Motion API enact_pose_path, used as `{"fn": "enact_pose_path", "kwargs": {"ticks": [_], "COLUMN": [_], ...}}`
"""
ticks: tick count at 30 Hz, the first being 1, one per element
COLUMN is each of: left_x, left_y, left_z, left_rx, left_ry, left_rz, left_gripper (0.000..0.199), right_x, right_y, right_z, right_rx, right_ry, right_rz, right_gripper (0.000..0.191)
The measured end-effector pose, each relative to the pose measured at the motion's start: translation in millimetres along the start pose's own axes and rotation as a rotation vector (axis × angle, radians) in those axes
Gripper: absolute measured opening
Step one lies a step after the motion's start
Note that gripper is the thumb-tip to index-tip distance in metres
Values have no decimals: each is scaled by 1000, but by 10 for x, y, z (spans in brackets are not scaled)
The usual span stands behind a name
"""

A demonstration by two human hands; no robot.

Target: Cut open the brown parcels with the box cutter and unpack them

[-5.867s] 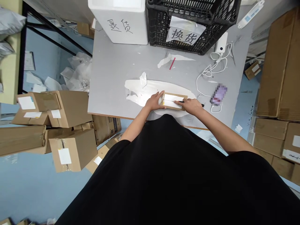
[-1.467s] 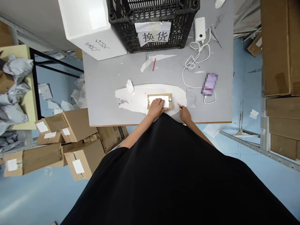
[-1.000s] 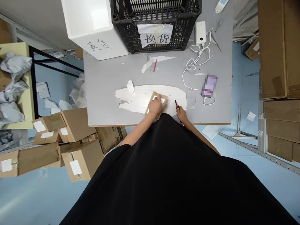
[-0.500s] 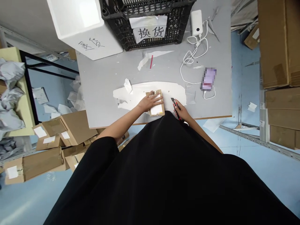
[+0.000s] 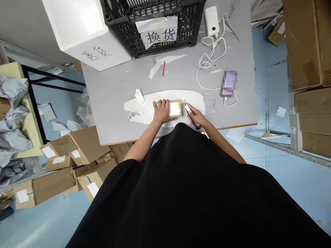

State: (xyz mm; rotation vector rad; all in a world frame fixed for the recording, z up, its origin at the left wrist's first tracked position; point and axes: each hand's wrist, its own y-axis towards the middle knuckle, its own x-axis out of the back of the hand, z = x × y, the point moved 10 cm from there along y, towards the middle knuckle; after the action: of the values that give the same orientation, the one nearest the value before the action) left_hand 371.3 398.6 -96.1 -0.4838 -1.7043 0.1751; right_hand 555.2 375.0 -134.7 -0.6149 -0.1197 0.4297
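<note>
A small cardboard box (image 5: pixel 180 109) with a white label on top lies near the table's front edge. My left hand (image 5: pixel 161 112) is wrapped over its left end, thumb at the near side, and covers that part of the box. In my right hand (image 5: pixel 198 118) is a red and black utility knife (image 5: pixel 191 120), its tip pointing up and left beside the box's right end. Whether the blade touches the box I cannot tell. Under the box and hands is a worn white sheet (image 5: pixel 150 98), with a crumpled scrap of white paper (image 5: pixel 140 96) on its left part.
At the back of the grey table (image 5: pixel 111 103) stand a white bin (image 5: pixel 111 51) and a black plastic crate (image 5: pixel 186 32). A white power bank (image 5: pixel 212 20) is cabled to a phone (image 5: pixel 229 83) on the right. Cardboard boxes (image 5: pixel 85 144) are piled on the left below the table.
The small box has been turned about a quarter turn, and my left hand now grips its left end. My right hand has brought the knife left, up to the box's right end.
</note>
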Motion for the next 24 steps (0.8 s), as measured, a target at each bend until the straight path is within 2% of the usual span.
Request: {"fn": "enact_pose_path", "kwargs": {"ticks": [12, 17, 24], "left_x": [-10, -36, -31], "left_y": [-35, -34, -40], "left_z": [-12, -13, -22], "left_rx": [10, 5, 24], "left_ry": [6, 15, 74], "left_rz": [11, 3, 27], "left_gripper": [123, 123, 123], "right_x": [-48, -61, -111], "right_y": [25, -12, 11], "right_z": [-25, 39, 89], "right_rx": [-13, -14, -16], "right_ry": [26, 47, -48], "right_rz": [52, 86, 120], "right_gripper": [63, 61, 58]}}
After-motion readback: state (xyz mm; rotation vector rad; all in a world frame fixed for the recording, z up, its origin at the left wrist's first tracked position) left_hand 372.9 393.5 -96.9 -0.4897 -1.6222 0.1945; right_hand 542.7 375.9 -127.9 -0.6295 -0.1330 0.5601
